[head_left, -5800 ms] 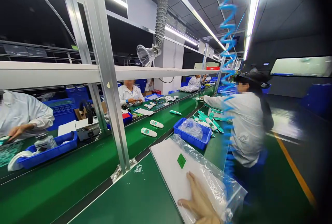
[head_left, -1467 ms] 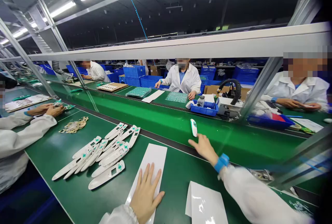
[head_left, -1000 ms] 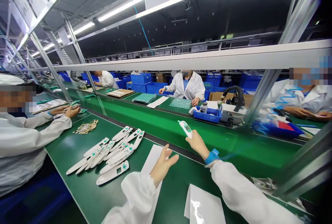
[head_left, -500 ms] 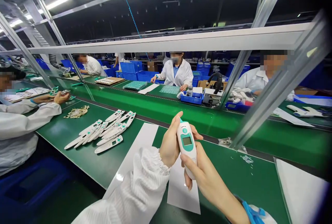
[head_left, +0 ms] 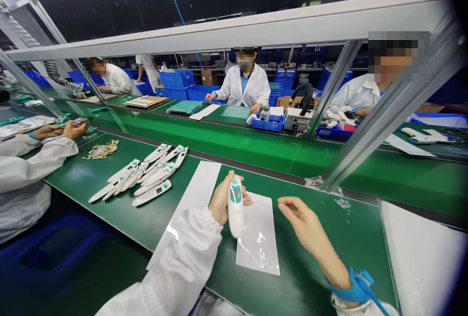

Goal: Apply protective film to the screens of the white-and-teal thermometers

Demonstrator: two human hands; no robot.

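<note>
Gripping one digital thermometer (head_left: 236, 206) in left hand (head_left: 221, 204); right hand (head_left: 307, 223) open, empty, beside one plastic sheet (head_left: 258, 240).

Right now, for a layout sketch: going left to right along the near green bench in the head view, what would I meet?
Tangle of beige parts → white thermometer housings → white paper strip → left hand gripping a white-and-green thermometer → glossy film sheet → right hand → large white sheet
</note>
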